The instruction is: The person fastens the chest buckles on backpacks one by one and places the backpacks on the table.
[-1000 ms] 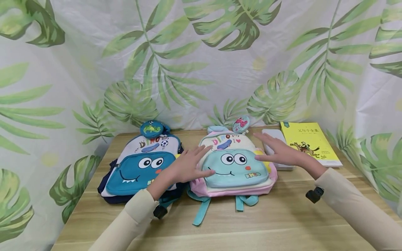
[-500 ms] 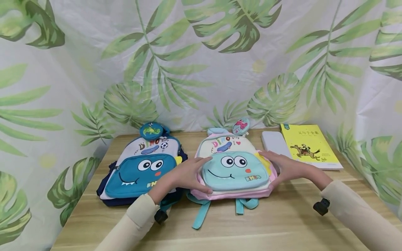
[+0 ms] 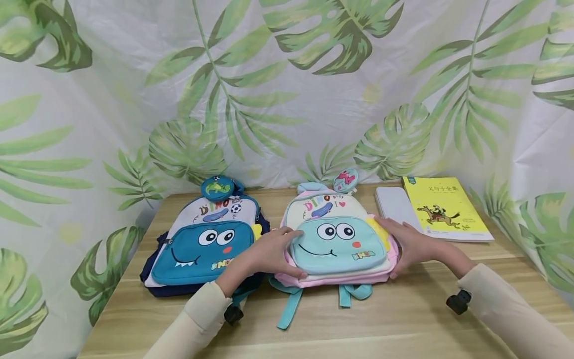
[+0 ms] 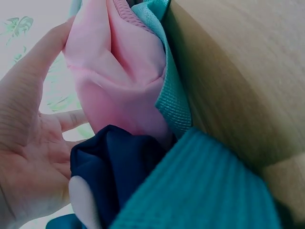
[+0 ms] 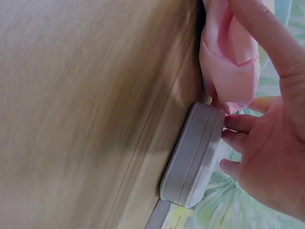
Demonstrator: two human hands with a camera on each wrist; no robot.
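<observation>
A small pink, cream and mint dinosaur backpack (image 3: 338,252) lies face up on the wooden table. My left hand (image 3: 270,251) holds its left side, the thumb at the bottom edge and the fingers bent towards the front pocket. On the other side my right hand (image 3: 414,245) holds the pink side with thumb and fingers spread around it. In the left wrist view, the thumb touches the pink fabric (image 4: 119,95), with a gap at the palm. The right wrist view has the fingers reaching past the pink side (image 5: 228,67), just above a pale case (image 5: 190,152).
A blue and white dinosaur backpack (image 3: 202,254) lies close on the left, its navy side (image 4: 114,157) near my left palm. Behind my right hand are the pale case and a yellow book (image 3: 448,209). A leaf-print curtain (image 3: 287,99) hangs behind the table.
Both hands have come down from hovering over the pink backpack to its two sides, the right one dropping lower. Over the last half second they barely move. The backpack stays in place.
</observation>
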